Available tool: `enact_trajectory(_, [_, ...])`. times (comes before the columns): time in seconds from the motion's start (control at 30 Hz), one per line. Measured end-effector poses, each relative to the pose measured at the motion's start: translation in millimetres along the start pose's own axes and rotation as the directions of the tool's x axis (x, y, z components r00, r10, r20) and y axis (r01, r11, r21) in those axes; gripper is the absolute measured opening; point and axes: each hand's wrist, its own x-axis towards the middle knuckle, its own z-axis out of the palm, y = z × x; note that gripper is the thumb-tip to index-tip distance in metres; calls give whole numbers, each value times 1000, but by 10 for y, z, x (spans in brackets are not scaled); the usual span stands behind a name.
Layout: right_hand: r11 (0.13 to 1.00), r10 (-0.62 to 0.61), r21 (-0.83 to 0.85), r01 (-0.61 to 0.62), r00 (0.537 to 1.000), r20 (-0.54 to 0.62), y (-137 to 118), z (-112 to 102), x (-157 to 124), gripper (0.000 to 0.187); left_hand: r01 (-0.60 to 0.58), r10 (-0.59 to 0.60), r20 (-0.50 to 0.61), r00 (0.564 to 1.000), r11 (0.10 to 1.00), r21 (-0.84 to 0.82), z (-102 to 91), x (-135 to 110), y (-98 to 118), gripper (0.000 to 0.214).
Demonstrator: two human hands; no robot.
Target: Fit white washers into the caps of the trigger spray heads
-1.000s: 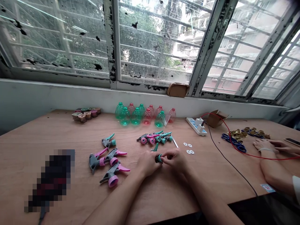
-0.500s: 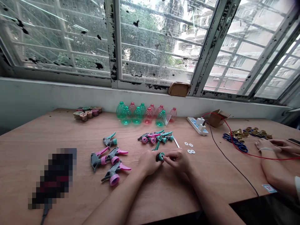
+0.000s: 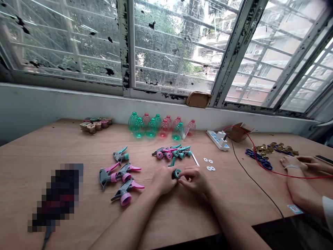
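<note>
My left hand [image 3: 163, 180] is closed around a trigger spray head [image 3: 177, 173] with a teal collar and teal lever. The collar's open end faces right, toward my right hand [image 3: 195, 178]. My right fingers are pinched together at the collar's mouth; anything between them is too small to make out. Several white ring washers [image 3: 209, 168] lie to the right beyond that hand. Behind my hands is a pile of grey spray heads [image 3: 169, 155] with pink or teal parts. More spray heads [image 3: 125, 191], mostly pink-collared, lie spread out on the left.
Green and pink clear bottles [image 3: 151, 130] stand along the wall. A power strip [image 3: 218, 140] with a red and a black cable sits right of them. A co-worker's hands [image 3: 293, 165] rest near blue-and-gold items [image 3: 260, 158]. Left lies a blurred dark object [image 3: 58, 194].
My right fingers have curled a little more at the collar's mouth. My left hand keeps its hold on the spray head. The whole view has shifted slightly.
</note>
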Motion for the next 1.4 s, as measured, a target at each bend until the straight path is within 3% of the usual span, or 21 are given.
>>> enact_trajectory(0.5, [999, 44, -31, -43, 999, 19, -23, 57, 27, 12, -85, 85, -10, 996, 996, -32, 11, 5, -38, 39])
enact_trajectory(0.7, [993, 116, 5, -116, 992, -50, 33, 79, 24, 33, -65, 65, 7, 998, 997, -45, 29, 19, -73, 43])
enact_trajectory(0.8, [993, 114, -10, -114, 993, -20, 24, 63, 43, 31, -70, 71, 14, 997, 996, -48, 43, 15, -82, 42])
enact_trajectory(0.97, [988, 155, -12, -155, 988, -15, -22, 37, 61, 28, -99, 93, -65, 994, 991, -95, 67, 5, -73, 50])
enact_trajectory(1.07, [975, 224, 16, -223, 973, -63, 17, 24, 52, 22, -121, 100, -114, 988, 974, -193, 54, 6, -51, 60])
enact_trajectory(1.17, [950, 312, 63, -305, 932, -185, 96, -5, 51, 18, -151, 122, -134, 983, 960, -237, 18, 5, -25, 37])
enact_trajectory(1.23, [933, 361, 97, -347, 887, -288, 132, -39, 80, 19, -176, 160, -96, 982, 965, -196, -2, -5, -11, 16])
enact_trajectory(1.3, [922, 386, 126, -365, 849, -361, 129, -75, 153, 21, -203, 201, -26, 979, 970, -138, -8, -20, 1, 16])
enact_trajectory(1.4, [926, 377, 161, -341, 845, -380, 48, -96, 366, 25, -239, 243, 58, 968, 968, -77, 0, -41, 12, 14])
